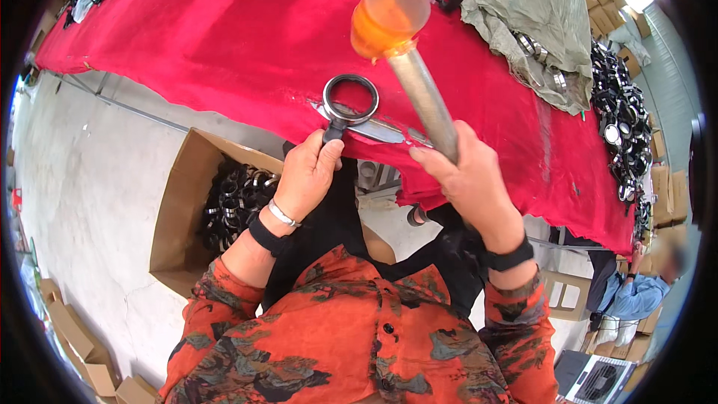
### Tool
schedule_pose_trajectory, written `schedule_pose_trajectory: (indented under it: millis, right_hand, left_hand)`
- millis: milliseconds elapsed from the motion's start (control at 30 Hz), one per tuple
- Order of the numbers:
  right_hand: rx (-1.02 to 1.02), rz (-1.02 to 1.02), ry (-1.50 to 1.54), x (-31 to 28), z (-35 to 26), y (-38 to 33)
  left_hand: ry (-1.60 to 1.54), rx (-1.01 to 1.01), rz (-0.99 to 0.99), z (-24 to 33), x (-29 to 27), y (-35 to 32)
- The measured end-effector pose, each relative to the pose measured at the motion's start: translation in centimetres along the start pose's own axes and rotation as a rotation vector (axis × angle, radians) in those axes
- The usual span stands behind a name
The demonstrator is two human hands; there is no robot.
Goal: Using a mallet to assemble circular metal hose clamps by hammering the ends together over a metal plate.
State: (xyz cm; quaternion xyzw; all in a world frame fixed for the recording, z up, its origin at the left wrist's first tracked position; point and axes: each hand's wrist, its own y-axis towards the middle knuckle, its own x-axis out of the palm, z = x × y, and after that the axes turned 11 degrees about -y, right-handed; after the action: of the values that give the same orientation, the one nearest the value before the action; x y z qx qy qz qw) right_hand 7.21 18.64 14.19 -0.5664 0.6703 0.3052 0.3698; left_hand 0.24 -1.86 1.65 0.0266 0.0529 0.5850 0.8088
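Note:
My left hand point(307, 173) pinches the short black stem of a round silver-and-black ring point(327, 102), which looks like a magnifying glass. Red cloth shows through the ring; whether it holds a lens I cannot tell. In my right hand point(479, 179) is a mallet point(425, 97) with a grey metal handle, its fingers wrapped around the lower end. The mallet's translucent orange head point(374, 24) is raised above the table, up and to the right of the ring. Beneath the ring, a flat grey metal piece point(380, 132) lies at the table's near edge.
Red cloth point(247, 37) covers the wide table. An open cardboard box point(176, 217) of similar rings stands at lower left. More rings are heaped point(617, 120) at the right end, beside a grey sheet point(523, 7). A person in blue point(636, 295) is at far right.

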Motion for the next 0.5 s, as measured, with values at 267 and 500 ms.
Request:
schedule_pose_trajectory:
  millis: [267,500]
  right_hand:
    - [-0.147,-0.022,-0.144,0.0,-1.7,2.5]
    - [-0.232,0.059,-0.264,1.4,0.2,3.1]
  left_hand:
    - [0.007,-0.015,0.014,0.0,-0.2,-0.2]
    - [0.019,-0.037,-0.023,-0.2,-0.1,0.0]
